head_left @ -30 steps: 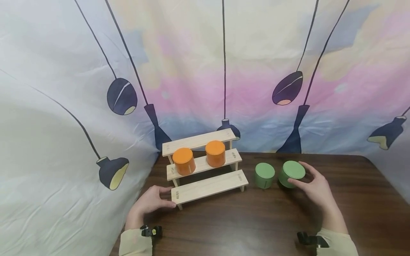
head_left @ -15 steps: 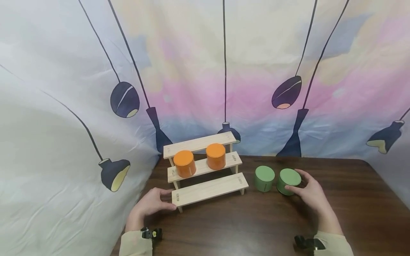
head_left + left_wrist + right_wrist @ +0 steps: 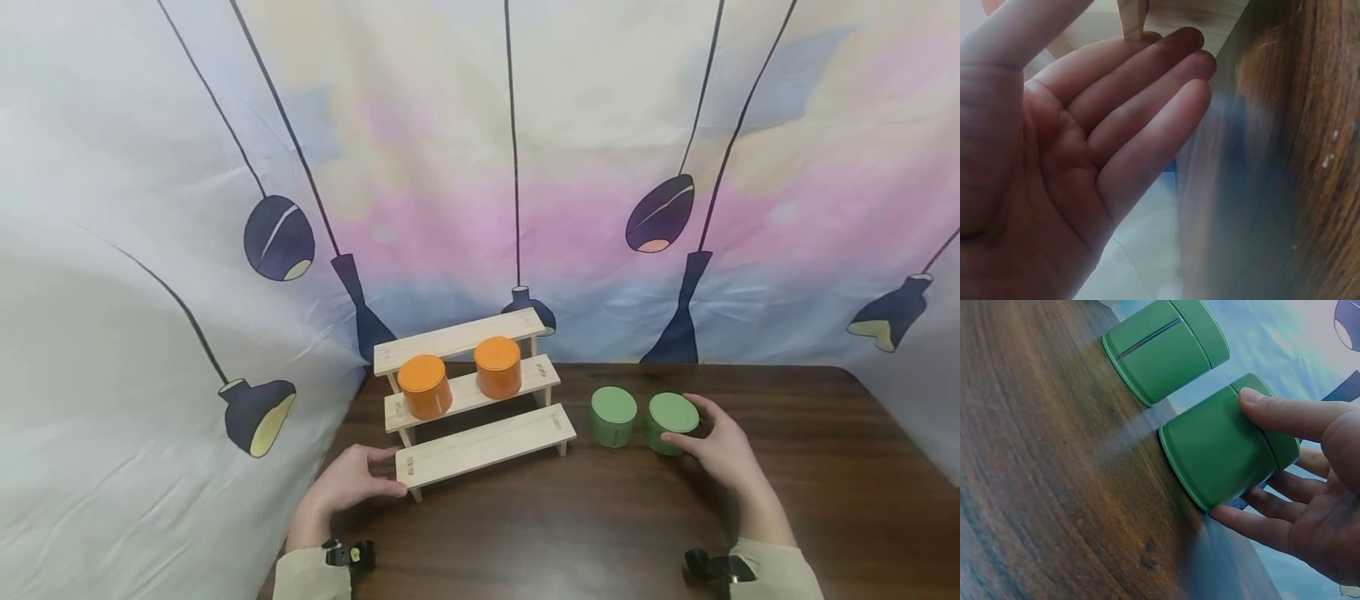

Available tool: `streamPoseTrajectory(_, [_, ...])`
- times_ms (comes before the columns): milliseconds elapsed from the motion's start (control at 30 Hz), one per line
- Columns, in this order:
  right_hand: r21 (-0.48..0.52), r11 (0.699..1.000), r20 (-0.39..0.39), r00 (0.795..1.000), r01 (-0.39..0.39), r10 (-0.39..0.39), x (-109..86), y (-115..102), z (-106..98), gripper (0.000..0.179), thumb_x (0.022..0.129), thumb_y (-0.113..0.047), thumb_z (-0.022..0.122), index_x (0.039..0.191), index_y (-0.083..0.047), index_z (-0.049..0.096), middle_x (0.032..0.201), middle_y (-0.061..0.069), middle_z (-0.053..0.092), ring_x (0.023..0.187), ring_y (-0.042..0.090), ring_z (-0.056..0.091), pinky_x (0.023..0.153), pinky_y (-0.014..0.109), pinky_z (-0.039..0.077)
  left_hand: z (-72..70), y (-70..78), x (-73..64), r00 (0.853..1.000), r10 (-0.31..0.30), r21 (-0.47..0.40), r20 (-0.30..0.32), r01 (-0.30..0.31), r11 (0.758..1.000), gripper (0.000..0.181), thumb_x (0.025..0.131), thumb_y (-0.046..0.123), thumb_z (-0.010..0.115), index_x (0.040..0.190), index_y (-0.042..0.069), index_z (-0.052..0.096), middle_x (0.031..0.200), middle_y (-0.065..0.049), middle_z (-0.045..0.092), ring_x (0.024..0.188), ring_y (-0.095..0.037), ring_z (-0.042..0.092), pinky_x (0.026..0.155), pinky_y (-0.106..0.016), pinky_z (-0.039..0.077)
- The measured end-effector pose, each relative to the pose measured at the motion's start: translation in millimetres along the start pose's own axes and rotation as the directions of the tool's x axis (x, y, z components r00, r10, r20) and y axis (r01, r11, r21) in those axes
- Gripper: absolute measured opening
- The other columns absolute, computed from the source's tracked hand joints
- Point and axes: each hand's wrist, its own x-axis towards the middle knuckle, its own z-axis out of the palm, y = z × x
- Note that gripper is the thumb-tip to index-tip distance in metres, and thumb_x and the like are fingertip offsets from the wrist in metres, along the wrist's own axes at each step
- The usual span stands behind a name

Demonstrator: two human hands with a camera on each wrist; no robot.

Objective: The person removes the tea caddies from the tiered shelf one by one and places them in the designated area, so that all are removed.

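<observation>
A three-tier wooden display stand (image 3: 483, 446) stands on the table. Two orange tins (image 3: 424, 387) with lids sit on its middle tier; the top and bottom tiers are bare. At the left end of the bottom tier, my left hand (image 3: 348, 482) holds the plank between thumb and fingers; in the left wrist view its fingers lie almost straight against a stand leg (image 3: 1132, 19). To the right, my right hand (image 3: 723, 450) grips a green lidded tin (image 3: 1222, 444), thumb on the near side and fingers behind. The tin stands upright beside a second green tin (image 3: 612, 417), a narrow gap between them.
The dark wood table (image 3: 600, 533) reaches back to a fabric backdrop (image 3: 450, 167) printed with hanging lamps. Another sheet of pale cloth (image 3: 135, 375) hangs along the left side. A black camera mount sits at each wrist.
The right hand has brought its green tin slightly left, nearer the other green tin; it was tilted and now stands upright. The left hand stays at the stand. The head view has shifted a little.
</observation>
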Motion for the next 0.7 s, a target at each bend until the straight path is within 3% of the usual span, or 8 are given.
streamPoseTrajectory(133, [0.000,1.000,0.001,1.000,0.006,-0.006,2.8,-3.8,3.7,0.100,0.092,-0.038,0.087,0.163,0.005,0.032,0.158,0.035,0.042,0.135,0.053,0.052,0.096,0.061,0.052,-1.7,-3.6,-3.7,0.999,-0.041,0.005,-0.021,0.041,0.999,0.077,0.079,0.037,0.097,0.137,-0.005,0.070,0.135,-0.016,0.072,0.124,-0.030,0.070,0.103,-0.055,0.055])
streamPoseTrajectory(700, [0.040,0.999,0.031,0.999,-0.026,0.025,0.1,2.3,7.8,0.103,0.094,-0.042,0.084,0.167,0.002,0.025,0.164,0.035,0.033,0.144,0.057,0.040,0.103,0.069,0.046,-1.7,3.2,-3.3,1.000,-0.010,-0.003,0.005,0.010,1.000,0.073,0.080,0.033,0.096,0.137,-0.005,0.070,0.135,-0.016,0.072,0.123,-0.030,0.070,0.103,-0.055,0.056])
